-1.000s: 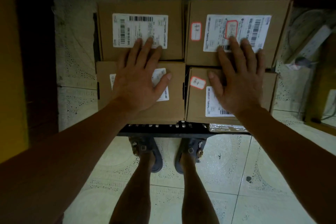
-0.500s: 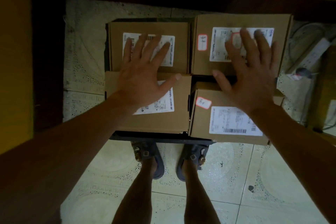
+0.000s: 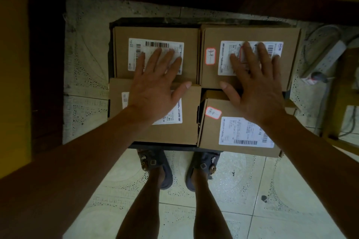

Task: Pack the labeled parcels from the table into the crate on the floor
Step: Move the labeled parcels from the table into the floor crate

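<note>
Several brown cardboard parcels with white labels fill a black crate (image 3: 116, 23) on the floor. The far left parcel (image 3: 190, 35) and far right parcel (image 3: 250, 33) lie flat side by side. The near left parcel (image 3: 174, 134) and near right parcel (image 3: 211, 141) lie in front of them, the near right one sticking out over the crate's near edge. My left hand (image 3: 155, 91) hovers flat with fingers spread over the two left parcels. My right hand (image 3: 256, 87) is spread the same way over the two right parcels. Neither hand holds anything.
My feet in grey sandals (image 3: 157, 167) stand right at the crate's near edge on pale tiled floor (image 3: 252, 190). A white power strip (image 3: 326, 58) with cables lies to the right. A dark wooden edge (image 3: 46, 64) runs along the left and far side.
Both hands lifted off the parcels and rose away from them with fingers spread. The view pulled back, so the crate looks smaller and farther.
</note>
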A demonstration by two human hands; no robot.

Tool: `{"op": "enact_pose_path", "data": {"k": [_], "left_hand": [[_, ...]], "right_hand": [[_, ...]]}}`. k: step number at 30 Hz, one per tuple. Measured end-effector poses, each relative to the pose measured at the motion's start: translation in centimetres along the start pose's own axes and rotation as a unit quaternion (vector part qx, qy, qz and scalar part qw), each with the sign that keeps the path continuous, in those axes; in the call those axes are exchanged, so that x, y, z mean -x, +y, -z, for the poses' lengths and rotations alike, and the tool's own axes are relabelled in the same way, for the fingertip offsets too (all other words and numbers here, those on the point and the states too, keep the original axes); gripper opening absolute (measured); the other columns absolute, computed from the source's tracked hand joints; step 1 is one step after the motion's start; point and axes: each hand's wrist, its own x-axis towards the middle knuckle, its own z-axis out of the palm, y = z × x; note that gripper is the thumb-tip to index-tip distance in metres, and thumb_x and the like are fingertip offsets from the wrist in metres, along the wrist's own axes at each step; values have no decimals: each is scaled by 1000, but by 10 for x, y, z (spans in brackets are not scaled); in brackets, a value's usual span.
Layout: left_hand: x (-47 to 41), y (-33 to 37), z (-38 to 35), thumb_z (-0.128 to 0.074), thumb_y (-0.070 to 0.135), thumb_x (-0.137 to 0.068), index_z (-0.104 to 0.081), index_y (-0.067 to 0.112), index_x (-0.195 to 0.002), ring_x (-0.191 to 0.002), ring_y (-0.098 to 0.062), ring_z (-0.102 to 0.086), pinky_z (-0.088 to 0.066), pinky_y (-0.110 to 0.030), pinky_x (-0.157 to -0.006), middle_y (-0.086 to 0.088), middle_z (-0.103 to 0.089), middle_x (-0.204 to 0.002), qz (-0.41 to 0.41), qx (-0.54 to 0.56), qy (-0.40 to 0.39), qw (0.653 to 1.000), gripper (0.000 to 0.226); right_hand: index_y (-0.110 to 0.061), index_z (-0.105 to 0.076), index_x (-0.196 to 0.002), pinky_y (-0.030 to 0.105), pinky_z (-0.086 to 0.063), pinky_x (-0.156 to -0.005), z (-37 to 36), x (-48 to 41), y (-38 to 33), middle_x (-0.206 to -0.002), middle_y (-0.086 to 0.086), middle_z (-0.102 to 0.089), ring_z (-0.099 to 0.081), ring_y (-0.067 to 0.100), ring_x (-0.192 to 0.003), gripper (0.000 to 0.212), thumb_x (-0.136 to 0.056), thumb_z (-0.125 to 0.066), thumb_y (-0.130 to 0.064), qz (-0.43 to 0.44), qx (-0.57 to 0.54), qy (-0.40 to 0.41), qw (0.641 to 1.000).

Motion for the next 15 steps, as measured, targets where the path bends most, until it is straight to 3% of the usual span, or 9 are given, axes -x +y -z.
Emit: {"op": "enact_pose_path", "data": {"k": [3, 10, 15], "left_hand": [[4, 6, -7, -13, 61, -97, -31, 20, -152, -150, -29, -18, -8, -51, -121, -7, -25, -162, 16, 10, 5, 1000, 71], [2, 5, -28, -28, 56, -98, -41, 14, -147, -144, -31, -31, -22, -50, -115, -12, -37, -156, 4, 11, 76, 997, 66], [2, 4, -18, -25, 58, -98, -40, 15, -148, -146, -30, -29, -21, -53, -117, -11, -35, -157, 4, 10, 45, 999, 67]], "right_hand": [[-21, -28, -153, 60, -6, -118, -8, 2, -1, -162, 15, -18, -10, 40, -149, 69, -97, -24, -62, -12, 14, 14, 1000], [-19, -48, -140, 62, -21, -113, -23, -17, 5, -152, 16, -41, -32, 42, -141, 51, -99, -38, -48, -14, 25, 98, 995], [-17, -46, -143, 62, -15, -115, -12, -16, 0, -155, 15, -36, -27, 41, -144, 54, -100, -35, -48, -20, 4, 70, 997]]}}
